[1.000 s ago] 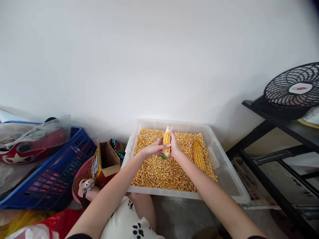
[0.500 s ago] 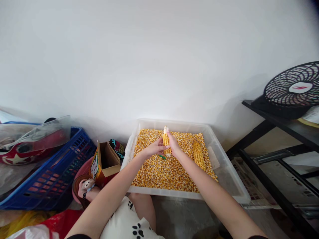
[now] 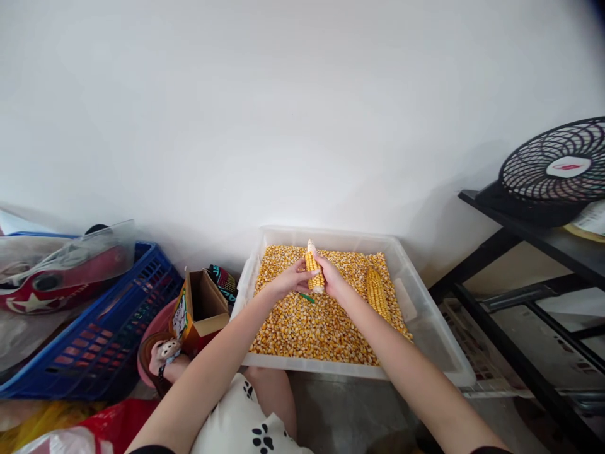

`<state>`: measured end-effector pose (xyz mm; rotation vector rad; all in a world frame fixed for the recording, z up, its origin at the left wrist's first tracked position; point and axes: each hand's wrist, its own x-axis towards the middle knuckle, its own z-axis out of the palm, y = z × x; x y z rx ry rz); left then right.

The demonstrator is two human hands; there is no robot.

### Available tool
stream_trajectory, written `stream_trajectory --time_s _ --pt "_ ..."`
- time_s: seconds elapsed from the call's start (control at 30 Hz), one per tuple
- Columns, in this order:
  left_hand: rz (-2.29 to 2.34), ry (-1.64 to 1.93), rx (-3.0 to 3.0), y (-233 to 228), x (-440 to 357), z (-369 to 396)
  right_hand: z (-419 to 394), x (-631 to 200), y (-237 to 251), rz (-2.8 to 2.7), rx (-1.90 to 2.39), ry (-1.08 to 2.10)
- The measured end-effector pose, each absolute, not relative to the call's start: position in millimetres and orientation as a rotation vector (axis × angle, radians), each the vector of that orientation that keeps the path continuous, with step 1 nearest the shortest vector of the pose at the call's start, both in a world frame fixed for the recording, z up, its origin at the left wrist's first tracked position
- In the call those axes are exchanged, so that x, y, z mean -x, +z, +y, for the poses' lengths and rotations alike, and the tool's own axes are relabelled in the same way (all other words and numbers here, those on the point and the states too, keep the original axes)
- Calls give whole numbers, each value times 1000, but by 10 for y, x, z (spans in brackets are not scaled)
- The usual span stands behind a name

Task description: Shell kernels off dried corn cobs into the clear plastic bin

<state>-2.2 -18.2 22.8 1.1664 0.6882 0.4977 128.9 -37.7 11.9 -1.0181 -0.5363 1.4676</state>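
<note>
Corn cob: a short, partly shelled cob (image 3: 312, 270) held upright over the loose kernels, its pale bare tip above the fingers and rows of yellow kernels below it.
Left hand: the left hand (image 3: 287, 280) wraps the cob from its left, fingers curled closed around the lower half, thumb toward the cob's front.
Right hand: the right hand (image 3: 332, 281) closes on the cob from its right, its fingers (image 3: 322, 261) laid against the kernel rows just under the bare tip.
Handling: probably light and stiff; the dry core should not bend, and the bumpy kernel rows give a rough, non-slippery grip. Kernels look apt to pop loose under pressure, so the firm hold belongs low on the cob, where the left fingers are.
Bin: a clear plastic bin (image 3: 428, 328) under both hands, its floor covered with loose corn kernels (image 3: 312, 328).
Second cob: a whole, unshelled cob (image 3: 376, 292) lies on the kernels just to the right of the right hand, apart from it.
Green object: a small green thing (image 3: 306, 296) lies on the kernels just below the fingers; what it is cannot be told.
Surroundings: an open cardboard box (image 3: 201, 309) and a blue basket (image 3: 99, 328) well to the left of the left hand; a black fan (image 3: 558, 167) on a black shelf far right.
</note>
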Motion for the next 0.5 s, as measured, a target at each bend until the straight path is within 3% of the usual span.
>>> stream_trajectory --time_s 0.5 --pt "938 1029 -1079 281 12 -120 -532 -897 166 -610 1130 1546"
